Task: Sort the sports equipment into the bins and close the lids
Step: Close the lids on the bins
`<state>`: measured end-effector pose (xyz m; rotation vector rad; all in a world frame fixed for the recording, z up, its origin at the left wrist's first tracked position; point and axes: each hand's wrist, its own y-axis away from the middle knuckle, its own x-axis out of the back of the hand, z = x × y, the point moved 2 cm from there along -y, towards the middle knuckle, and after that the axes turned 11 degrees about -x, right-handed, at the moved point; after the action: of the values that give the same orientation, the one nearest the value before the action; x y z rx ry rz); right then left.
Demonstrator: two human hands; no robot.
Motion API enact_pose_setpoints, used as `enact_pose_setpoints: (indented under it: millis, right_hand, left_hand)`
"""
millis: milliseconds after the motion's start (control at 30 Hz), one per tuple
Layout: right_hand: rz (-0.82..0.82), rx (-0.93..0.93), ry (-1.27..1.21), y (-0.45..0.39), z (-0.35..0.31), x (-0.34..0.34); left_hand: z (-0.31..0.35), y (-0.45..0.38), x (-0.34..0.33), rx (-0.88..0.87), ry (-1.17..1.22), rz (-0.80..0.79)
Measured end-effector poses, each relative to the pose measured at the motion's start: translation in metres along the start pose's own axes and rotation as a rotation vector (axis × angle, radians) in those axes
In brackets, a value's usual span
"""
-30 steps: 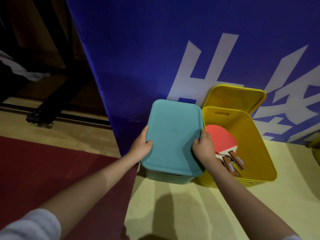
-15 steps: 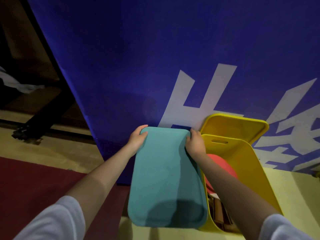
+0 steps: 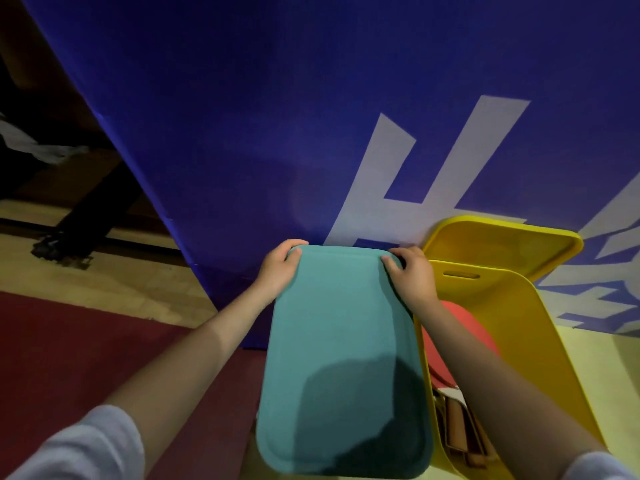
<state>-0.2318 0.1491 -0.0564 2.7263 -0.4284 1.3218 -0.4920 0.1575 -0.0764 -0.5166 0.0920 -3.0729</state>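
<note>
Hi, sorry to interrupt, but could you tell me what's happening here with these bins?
A person is closing up sorted sports gear. Both hands are on the far corners of the teal lid, which lies on its bin: the left hand grips the far left corner, the right hand the far right one. Beside it on the right, the yellow bin is open with red table tennis paddles inside, and the yellow lid leans upright against the blue banner behind it.

Both arms extended forward, sleeves at the elbows. Left hand (image 3: 278, 268) and right hand (image 3: 410, 273) each curl their fingers over a far corner of the lid (image 3: 341, 341).
</note>
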Motion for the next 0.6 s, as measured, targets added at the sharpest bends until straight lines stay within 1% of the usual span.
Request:
enact_pose_setpoints:
  millis: [167, 267, 400, 500, 600]
  right_hand:
    - [0.039, -0.008, 0.104, 0.014, 0.005, 0.008]
    - [0.07, -0.061, 0.035, 0.015, 0.003, 0.007]
    - [0.118, -0.18, -0.133, 0.005, -0.008, 0.005]
    - [0.103, -0.267, -0.148, 0.0, -0.011, 0.0]
    - [0.148, -0.284, -0.149, 0.002, -0.008, -0.012]
  left_hand:
    - [-0.004, 0.027, 0.0, 0.072, 0.1, 0.124]
    - [-0.003, 0.035, -0.002, 0.095, 0.144, 0.146]
    - [0.008, 0.021, 0.001, 0.119, 0.113, 0.138]
    - [0.007, 0.007, 0.003, 0.158, 0.071, 0.095]
    - [0.004, 0.003, 0.003, 0.152, 0.049, 0.071]
